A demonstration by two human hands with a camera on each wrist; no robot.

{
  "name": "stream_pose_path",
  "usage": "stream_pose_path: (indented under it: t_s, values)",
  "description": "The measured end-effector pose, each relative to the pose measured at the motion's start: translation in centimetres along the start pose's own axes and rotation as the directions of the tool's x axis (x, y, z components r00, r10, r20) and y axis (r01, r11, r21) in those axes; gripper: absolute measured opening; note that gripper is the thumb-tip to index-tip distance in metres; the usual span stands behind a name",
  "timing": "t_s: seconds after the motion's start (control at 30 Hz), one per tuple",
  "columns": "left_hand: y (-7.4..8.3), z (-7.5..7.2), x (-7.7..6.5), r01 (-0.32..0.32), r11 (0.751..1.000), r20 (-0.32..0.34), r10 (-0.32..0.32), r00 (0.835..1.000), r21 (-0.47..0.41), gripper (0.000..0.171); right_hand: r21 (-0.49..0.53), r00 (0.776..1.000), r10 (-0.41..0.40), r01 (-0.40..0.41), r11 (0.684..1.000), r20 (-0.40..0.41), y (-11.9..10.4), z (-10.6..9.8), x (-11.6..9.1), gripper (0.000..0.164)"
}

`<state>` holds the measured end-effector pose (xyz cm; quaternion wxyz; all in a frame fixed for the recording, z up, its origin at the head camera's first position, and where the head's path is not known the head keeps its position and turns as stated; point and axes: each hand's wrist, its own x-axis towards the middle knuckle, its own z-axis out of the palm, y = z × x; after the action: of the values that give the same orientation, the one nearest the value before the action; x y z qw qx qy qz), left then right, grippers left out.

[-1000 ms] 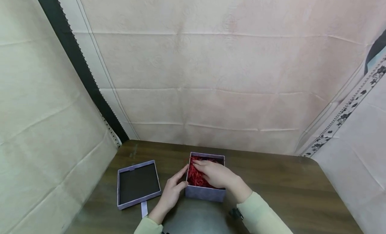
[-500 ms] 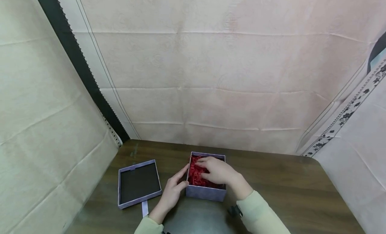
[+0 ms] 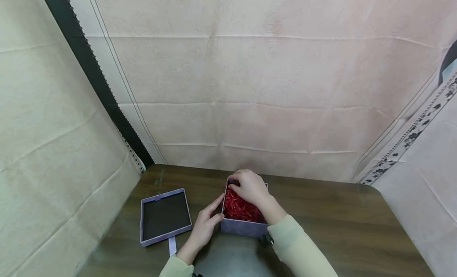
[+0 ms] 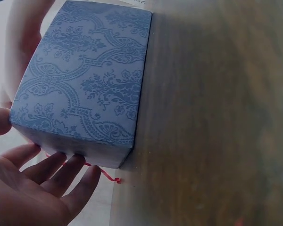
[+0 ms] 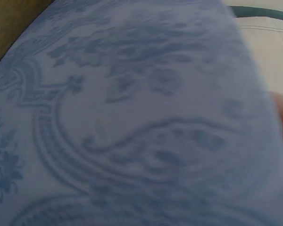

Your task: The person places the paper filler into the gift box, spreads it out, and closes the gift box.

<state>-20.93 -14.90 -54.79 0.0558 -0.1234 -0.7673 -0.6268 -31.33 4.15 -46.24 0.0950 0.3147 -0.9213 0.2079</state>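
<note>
1 lid (image 3: 166,215) beside the left hand (image 3: 205,224)

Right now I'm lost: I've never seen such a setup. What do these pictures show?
There is no machine here, just a person at work, wearing cameras. The wide picture is taken from the head, looking forward and down. On the table stands a patterned box with red shredded filling; left of it lies what looks like its lid, dark inside upward. The bare left hand touches the box's left side. The right hand is over its far end; whether it holds anything is hidden. The other two pictures come from the wrists: the left shows fingers against the box, the right mostly a blurred box wall, close up.
</note>
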Motion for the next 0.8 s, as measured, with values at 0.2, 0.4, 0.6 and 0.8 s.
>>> stream_pose_path:
  t_s: [0.2, 0.4, 0.6, 0.8]
  values:
    - [-0.1, 0.0, 0.1, -0.004, 1.0, 0.006, 0.004, 1.0, 0.002, 0.063, -0.105, 1.0, -0.029, 0.027, 0.994, -0.012, 0.3, 1.2, 0.7, 0.018]
    - [-0.2, 0.0, 0.1, 0.0, 1.0, 0.003, 0.0, 1.0, 0.013, 0.063, -0.186, 0.99, -0.122, 0.107, 0.977, -0.071, 0.5, 1.4, 0.9, 0.009]
    - [-0.2, 0.0, 0.1, -0.009, 1.0, -0.002, 0.009, 1.0, 0.01, 0.064, -0.133, 0.996, -0.063, 0.056, 0.99, -0.055, 1.3, 1.0, 0.0, 0.006]
    - [-0.2, -0.1, 0.1, -0.01, 1.0, 0.017, 0.01, 1.0, -0.001, 0.066, -0.035, 0.999, -0.052, 0.051, 0.998, -0.015, 2.7, -0.2, -2.5, 0.006]
